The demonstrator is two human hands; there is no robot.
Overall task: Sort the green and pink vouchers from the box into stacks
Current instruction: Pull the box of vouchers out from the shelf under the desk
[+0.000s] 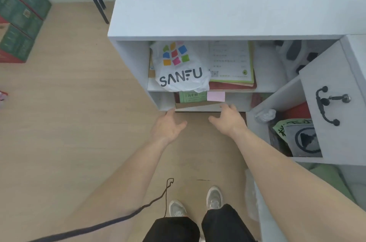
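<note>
**Two hands reach for the box**

The box (pixel 198 106) sits on the low shelf of the white cupboard (pixel 134 59). Green vouchers (pixel 190 97) and pink vouchers (pixel 215 96) lie inside it. The left hand (pixel 168 126) and the right hand (pixel 227 121) are spread wide and hold nothing. One is at each front corner of the box. It would be best to take both sides and slide it out flat, so no paper spills. A white bag (pixel 178 69) hangs down just above the box and could get bumped. An open door (pixel 332 75) stands close on the right.
</note>
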